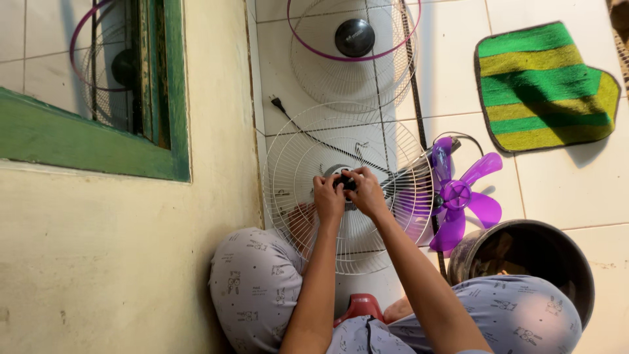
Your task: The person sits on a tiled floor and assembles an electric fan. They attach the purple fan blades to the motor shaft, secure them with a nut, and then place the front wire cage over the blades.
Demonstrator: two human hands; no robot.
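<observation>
Knees in patterned pyjama trousers (252, 288) frame the shot, and both hands are pinched together on the black centre nut (345, 183) of the white fan guard (347, 190): left hand (327, 196), right hand (367, 195). Probably best to steady the guard with one while the other twists. Purple blade (458, 196) lies just beside it on the floor. The dark bucket (524, 259) holds something brownish, hard to tell.

White tiled floor (563, 190), grey grout lines, sunlit with hard shadows. Cream plaster wall (98, 262) on the left, scuffed. Green-framed window (173, 92) in it, glass reflecting. Green-and-yellow striped mat (544, 85) upper right. Dark round bucket (524, 259) lower right.
</observation>
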